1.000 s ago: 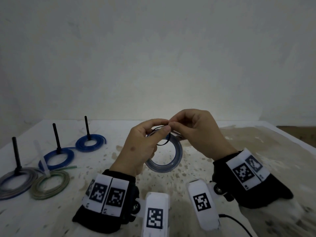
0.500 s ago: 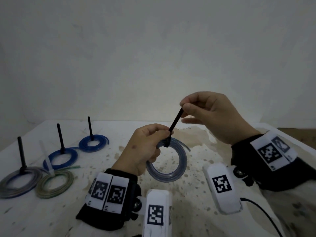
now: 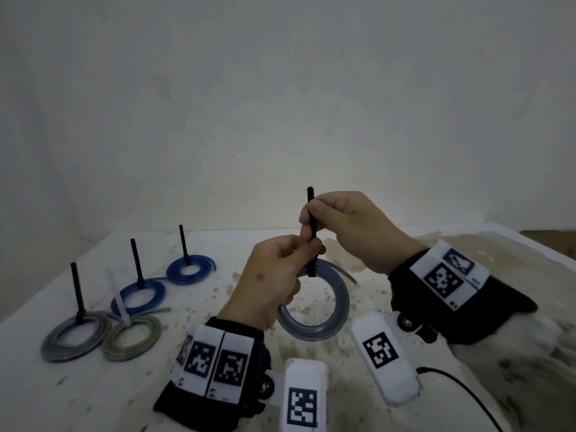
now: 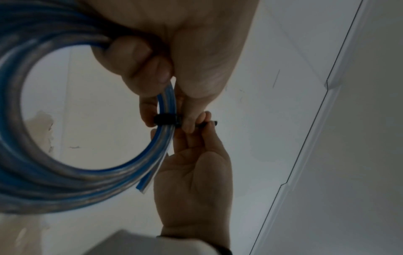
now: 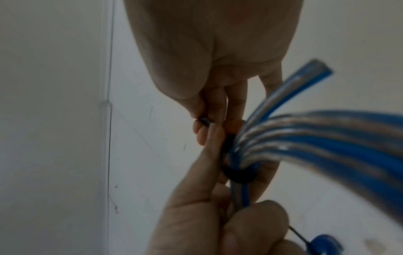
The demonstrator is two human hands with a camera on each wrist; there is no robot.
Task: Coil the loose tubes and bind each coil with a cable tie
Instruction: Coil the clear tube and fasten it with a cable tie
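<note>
A clear-blue tube coil (image 3: 311, 333) hangs upright above the table, gripped at its top by my left hand (image 3: 307, 246). A black cable tie (image 3: 310, 201) is looped round the coil's top, and its tail stands straight up. My right hand (image 3: 311, 218) pinches that tail just above the left fingers. In the left wrist view the tie loop (image 4: 165, 119) sits snug round the coil (image 4: 43, 181), with my right hand (image 4: 196, 181) below it. From the right wrist, the loop (image 5: 235, 176) shows round the bunched strands (image 5: 327, 138); one tube end sticks out free.
At the table's left lie two blue coils (image 3: 190, 271) (image 3: 138, 296) and a grey coil (image 3: 74, 338), each with a black tie tail upright. A greenish coil (image 3: 132, 336) has a white tie (image 3: 120, 300). The stained white table (image 3: 467, 385) ends at the right; a wall stands behind.
My hands were together at the coil's top. The right hand then drew the tie tail up and to the right; now the tail stands upright and the right hand is back close above the left.
</note>
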